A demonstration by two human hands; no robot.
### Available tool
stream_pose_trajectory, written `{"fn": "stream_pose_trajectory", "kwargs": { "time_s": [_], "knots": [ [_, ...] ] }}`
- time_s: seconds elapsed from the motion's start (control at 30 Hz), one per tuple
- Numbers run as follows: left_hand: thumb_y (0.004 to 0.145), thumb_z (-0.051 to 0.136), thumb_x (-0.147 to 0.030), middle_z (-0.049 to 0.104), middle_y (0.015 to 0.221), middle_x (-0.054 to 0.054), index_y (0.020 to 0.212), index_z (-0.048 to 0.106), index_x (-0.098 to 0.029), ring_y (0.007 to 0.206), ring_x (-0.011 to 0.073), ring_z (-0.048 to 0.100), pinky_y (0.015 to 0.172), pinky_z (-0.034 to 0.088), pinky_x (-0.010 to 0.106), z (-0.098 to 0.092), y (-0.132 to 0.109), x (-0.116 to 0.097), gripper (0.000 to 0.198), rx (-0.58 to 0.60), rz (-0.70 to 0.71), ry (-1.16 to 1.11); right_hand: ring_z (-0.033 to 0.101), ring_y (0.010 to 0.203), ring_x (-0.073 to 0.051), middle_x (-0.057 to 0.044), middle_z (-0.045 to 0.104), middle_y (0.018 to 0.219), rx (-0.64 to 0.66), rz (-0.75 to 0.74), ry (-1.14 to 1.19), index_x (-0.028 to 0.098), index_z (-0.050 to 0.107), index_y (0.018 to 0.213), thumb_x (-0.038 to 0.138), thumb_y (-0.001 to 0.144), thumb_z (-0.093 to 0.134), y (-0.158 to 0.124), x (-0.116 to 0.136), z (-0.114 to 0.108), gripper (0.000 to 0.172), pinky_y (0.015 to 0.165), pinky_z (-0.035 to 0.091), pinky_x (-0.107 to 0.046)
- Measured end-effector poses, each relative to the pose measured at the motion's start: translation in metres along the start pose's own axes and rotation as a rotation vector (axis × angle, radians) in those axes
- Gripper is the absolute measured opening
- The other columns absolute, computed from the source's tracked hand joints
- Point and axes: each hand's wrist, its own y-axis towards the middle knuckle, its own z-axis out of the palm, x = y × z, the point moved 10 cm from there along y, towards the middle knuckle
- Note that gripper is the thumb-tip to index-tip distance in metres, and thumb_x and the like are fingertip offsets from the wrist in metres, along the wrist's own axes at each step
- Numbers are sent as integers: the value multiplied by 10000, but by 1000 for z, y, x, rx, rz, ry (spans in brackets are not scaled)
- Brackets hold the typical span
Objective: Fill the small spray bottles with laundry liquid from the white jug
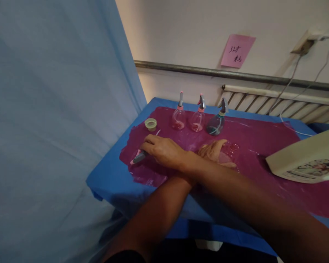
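My arms cross over a magenta plastic sheet (pixel 263 142) spread on a blue-covered table (pixel 109 179). My right hand (pixel 161 150) reaches left across my other arm, its fingers closed on a grey and pink spray head (pixel 138 157) that rests on the sheet. My left hand (pixel 214 149) lies behind my right wrist and wraps round a clear bottle (pixel 231 150) whose open neck points right. Most of that bottle is hidden by the hand.
Three spray bottles stand in a row at the back: two clear with pink liquid (pixel 178 116) (pixel 197 117), one dark (pixel 216 123). A pale green ring (pixel 150 124) sits left of them. A white box (pixel 304 160) juts in at right. A blue curtain (pixel 57 109) hangs at left.
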Motion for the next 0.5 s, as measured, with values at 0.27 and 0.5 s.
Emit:
{"fn": "stream_pose_trajectory", "kwargs": {
  "time_s": [0.27, 0.5],
  "knots": [
    [929, 937, -581, 624, 1662, 170, 1702, 444, -262, 1537, 424, 616, 1291, 493, 619, 2, -2, -3, 972, 46, 4, 80, 681, 937, -217, -92, 700, 1254, 202, 25, -81, 192, 718, 1276, 175, 1171, 555, -17, 2, 25, 195, 671, 498, -335],
    [859, 1000, -520, 661, 1629, 160, 1674, 497, -261, 1485, 421, 665, 1286, 506, 566, -8, -3, -1, 992, -20, -55, 91, 724, 1266, -284, -125, 737, 1462, -141, 84, 74, 215, 650, 1522, 184, 1161, 543, -70, 7, -32, 378, 1039, 638, -463]
  ]
}}
